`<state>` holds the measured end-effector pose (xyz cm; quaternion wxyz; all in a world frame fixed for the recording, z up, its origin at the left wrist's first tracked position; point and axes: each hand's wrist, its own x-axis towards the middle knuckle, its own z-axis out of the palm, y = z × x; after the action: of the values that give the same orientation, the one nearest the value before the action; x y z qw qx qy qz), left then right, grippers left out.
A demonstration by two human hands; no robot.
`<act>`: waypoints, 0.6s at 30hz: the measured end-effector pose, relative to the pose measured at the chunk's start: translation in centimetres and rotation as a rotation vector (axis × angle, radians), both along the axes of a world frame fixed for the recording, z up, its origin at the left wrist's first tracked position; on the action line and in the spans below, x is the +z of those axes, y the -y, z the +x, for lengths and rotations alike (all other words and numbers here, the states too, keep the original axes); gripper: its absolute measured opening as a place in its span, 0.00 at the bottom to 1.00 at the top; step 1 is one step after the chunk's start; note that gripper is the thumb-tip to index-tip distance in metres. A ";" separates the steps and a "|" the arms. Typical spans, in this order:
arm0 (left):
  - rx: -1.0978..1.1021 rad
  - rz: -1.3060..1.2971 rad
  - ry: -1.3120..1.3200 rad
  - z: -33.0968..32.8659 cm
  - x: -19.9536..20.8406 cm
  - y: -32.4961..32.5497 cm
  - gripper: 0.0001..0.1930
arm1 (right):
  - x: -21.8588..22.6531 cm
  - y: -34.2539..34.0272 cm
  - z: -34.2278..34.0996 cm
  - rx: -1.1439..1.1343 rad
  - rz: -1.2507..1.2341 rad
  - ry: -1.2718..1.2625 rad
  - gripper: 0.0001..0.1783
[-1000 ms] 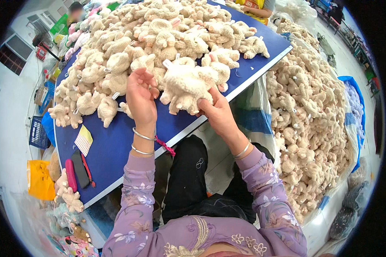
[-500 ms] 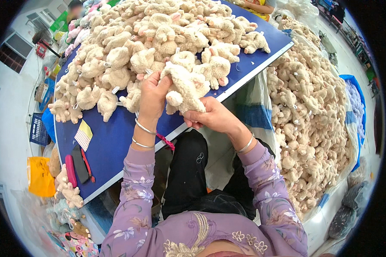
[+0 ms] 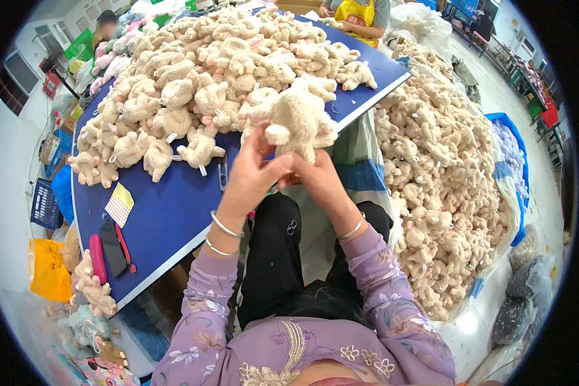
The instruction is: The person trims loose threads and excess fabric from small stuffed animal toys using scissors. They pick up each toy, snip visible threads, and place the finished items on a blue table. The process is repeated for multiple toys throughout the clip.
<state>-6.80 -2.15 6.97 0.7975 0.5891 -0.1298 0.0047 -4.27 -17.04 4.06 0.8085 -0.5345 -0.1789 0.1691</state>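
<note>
A cream plush toy (image 3: 296, 119) with curly pile is held up between my two hands, over the table's near edge. My left hand (image 3: 254, 170) grips it at the lower left, thumb pointing inward. From the lower right, my right hand (image 3: 315, 177) closes on its bottom end. The fingertips of both hands meet under the toy and partly hide each other. Behind it, a large heap of similar cream plush toys (image 3: 174, 90) covers much of the blue table (image 3: 174, 212). Several of them carry small white loops or tags.
At the right stands a big open sack (image 3: 450, 193) full of cream plush toys. A phone (image 3: 114, 248), a magenta case (image 3: 98, 257) and a yellow-and-white paper (image 3: 119, 204) lie on the table's left. Across the table is a person in a yellow apron (image 3: 357, 16).
The plush toy has been turned and lifted nearer to me. My hands have come together beneath it, the left moving right and lower. The whole view has shifted slightly.
</note>
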 end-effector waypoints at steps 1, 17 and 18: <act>0.050 0.104 -0.047 -0.9 0.2 0.7 0.27 | -0.1 -0.1 -0.7 0.006 -0.021 0.042 0.15; 0.365 0.085 0.192 -6.2 0.0 3.8 0.11 | 3.7 3.1 -5.3 -0.283 0.084 0.141 0.15; 0.394 -0.007 0.207 -6.4 0.0 4.0 0.12 | 3.4 3.1 -5.4 -0.271 0.098 0.118 0.14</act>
<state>-13.22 -6.11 6.97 0.7657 0.5967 -0.0935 0.2211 -9.69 -20.17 7.48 0.8372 -0.5226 -0.1602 0.0181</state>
